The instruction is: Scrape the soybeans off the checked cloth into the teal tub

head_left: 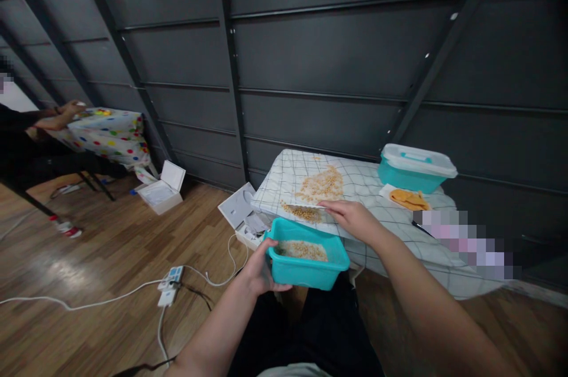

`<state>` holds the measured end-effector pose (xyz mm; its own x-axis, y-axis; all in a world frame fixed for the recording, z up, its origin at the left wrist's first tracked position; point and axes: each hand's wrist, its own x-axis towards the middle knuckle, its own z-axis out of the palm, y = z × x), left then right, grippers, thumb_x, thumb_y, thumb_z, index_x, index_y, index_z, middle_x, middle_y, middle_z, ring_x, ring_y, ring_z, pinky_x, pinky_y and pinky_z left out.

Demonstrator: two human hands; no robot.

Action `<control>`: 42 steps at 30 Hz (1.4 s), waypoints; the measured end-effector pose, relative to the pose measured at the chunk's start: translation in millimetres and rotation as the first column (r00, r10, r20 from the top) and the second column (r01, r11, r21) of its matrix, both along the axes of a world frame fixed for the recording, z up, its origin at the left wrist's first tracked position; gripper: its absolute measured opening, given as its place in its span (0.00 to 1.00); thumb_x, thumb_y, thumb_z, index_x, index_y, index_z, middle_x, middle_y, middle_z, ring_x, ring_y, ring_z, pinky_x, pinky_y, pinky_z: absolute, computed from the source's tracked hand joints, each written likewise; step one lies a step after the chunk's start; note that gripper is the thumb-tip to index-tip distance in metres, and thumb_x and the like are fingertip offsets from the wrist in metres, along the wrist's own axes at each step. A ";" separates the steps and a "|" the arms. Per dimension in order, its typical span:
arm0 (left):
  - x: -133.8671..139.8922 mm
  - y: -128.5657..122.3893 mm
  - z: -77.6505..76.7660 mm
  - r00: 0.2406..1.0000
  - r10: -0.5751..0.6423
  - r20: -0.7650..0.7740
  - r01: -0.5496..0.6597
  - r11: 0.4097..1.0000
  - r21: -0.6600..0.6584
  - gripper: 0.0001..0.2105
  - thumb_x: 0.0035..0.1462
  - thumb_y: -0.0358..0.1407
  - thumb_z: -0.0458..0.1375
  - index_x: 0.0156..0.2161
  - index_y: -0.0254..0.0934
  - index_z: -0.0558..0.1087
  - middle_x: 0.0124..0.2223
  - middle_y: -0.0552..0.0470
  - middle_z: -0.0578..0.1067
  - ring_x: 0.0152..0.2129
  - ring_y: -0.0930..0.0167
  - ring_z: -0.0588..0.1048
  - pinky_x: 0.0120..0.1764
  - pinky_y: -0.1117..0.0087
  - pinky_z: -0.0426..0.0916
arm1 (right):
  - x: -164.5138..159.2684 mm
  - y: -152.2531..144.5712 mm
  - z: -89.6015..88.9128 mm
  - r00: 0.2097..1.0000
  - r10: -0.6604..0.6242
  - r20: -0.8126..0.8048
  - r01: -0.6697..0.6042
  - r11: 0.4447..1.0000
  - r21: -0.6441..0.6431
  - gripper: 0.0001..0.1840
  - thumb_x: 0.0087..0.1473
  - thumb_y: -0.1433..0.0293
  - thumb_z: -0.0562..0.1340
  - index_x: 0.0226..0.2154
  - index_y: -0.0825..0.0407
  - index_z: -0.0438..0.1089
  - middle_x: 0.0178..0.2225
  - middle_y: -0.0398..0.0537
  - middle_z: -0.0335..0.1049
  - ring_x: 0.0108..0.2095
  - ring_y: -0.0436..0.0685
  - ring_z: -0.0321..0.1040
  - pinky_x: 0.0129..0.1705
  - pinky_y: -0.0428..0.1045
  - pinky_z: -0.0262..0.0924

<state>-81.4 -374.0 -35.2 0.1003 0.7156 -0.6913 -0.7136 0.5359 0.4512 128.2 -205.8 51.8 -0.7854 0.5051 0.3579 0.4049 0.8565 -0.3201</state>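
Observation:
My left hand grips the left side of a teal plastic bin, which is at the table's front edge over my lap. Inside the bin lies a layer of white and yellowish grains. My right hand is closed on a thin, flat, pale strip, seen edge-on; its exact kind cannot be made out. Just in front of the strip, yellow-brown beans or kernels are heaped near the table edge. A wider patch of pale grains is spread on the checked tablecloth behind it.
A lidded teal box stands at the table's back right, beside a folded orange cloth. An open white box, a power strip and cables are on the floor to the left. Another person sits at a dotted table.

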 end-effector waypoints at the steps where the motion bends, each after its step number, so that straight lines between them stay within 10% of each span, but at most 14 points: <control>1: -0.2 0.6 -0.3 1.000 -0.003 0.003 0.003 1.000 0.002 0.23 0.48 0.50 0.56 0.47 0.39 0.68 0.44 0.42 0.76 0.39 0.58 0.75 0.38 0.54 0.70 | 1.4 -2.2 0.2 1.000 -0.011 -0.004 0.011 1.000 -0.001 0.18 0.61 0.71 0.55 0.51 0.47 0.72 0.51 0.47 0.73 0.49 0.56 0.71 0.53 0.54 0.64; 19: -1.7 8.7 -1.4 1.000 -0.022 -0.007 0.022 1.000 0.021 0.23 0.50 0.50 0.54 0.48 0.39 0.68 0.44 0.43 0.75 0.41 0.58 0.74 0.39 0.53 0.69 | -13.7 -43.9 19.6 0.941 -0.334 -0.057 0.337 0.939 0.069 0.21 0.62 0.67 0.50 0.51 0.51 0.72 0.45 0.51 0.76 0.43 0.60 0.74 0.46 0.53 0.66; 25: -8.0 7.7 -5.2 1.000 -0.010 0.002 0.010 0.999 0.046 0.24 0.48 0.49 0.56 0.48 0.39 0.68 0.45 0.42 0.75 0.41 0.57 0.74 0.39 0.53 0.70 | -51.2 -16.6 27.3 0.971 -0.216 -0.107 0.219 0.975 0.021 0.20 0.63 0.66 0.50 0.52 0.50 0.70 0.49 0.50 0.74 0.46 0.60 0.72 0.47 0.52 0.63; 32: -12.9 10.1 -9.3 0.999 0.045 -0.028 -0.045 0.999 0.025 0.22 0.49 0.49 0.56 0.47 0.40 0.67 0.43 0.43 0.75 0.38 0.58 0.75 0.36 0.55 0.70 | -103.2 10.7 23.4 0.942 -0.239 0.235 0.196 0.961 0.193 0.21 0.64 0.69 0.47 0.57 0.49 0.61 0.39 0.54 0.77 0.37 0.61 0.74 0.37 0.50 0.60; 42: -24.9 15.2 -10.6 1.000 0.029 0.002 -0.029 0.999 0.019 0.24 0.47 0.50 0.56 0.46 0.38 0.67 0.41 0.42 0.75 0.36 0.57 0.75 0.36 0.54 0.71 | -83.7 19.7 11.1 0.980 0.025 0.198 -0.042 0.996 0.080 0.17 0.64 0.70 0.49 0.48 0.53 0.69 0.45 0.55 0.74 0.44 0.58 0.70 0.46 0.50 0.59</control>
